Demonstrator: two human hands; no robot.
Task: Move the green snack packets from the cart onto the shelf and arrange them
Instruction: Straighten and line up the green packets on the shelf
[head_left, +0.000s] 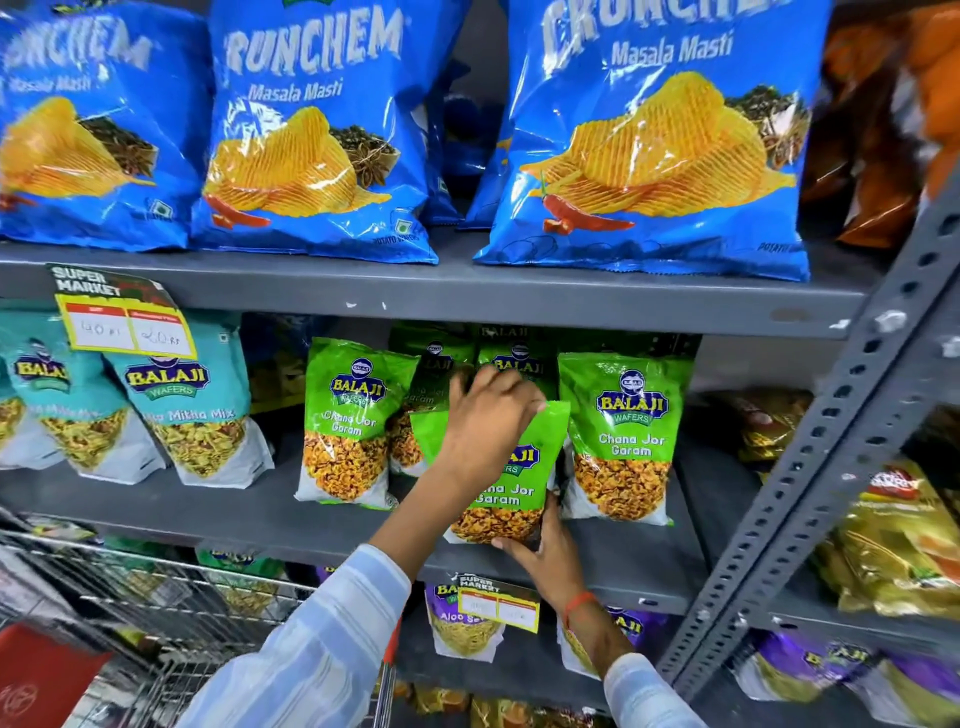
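I have both hands on one green snack packet (511, 483) at the front of the middle shelf (332, 525), its lower edge just at the shelf's lip. My left hand (483, 415) lies over the packet's upper left part, fingers (506, 387) curled loosely across its top edge and reaching toward the packets behind. My right hand (545, 551) cups the packet's bottom right corner, fingers closed on it from below and the side, with an orange thread around the wrist.

The packet stands roughly upright, tilted a little, between two other green packets on the same shelf: one to the left (345, 421) and one to the right (623, 436), both standing upright and facing out. Behind my left hand sit more green packets (514, 358), deeper in shadow; I cannot tell how many.

Left of the green group, teal packets (192, 410) lean in a row beneath a yellow price tag (127, 325) hung from the shelf above. That upper shelf carries large blue crisp bags (660, 140).

At lower left I see the wire cart (171, 592), with what looks like a green packet inside, though its contents are mostly blurred. Purple packets (462, 618) fill the shelf below.
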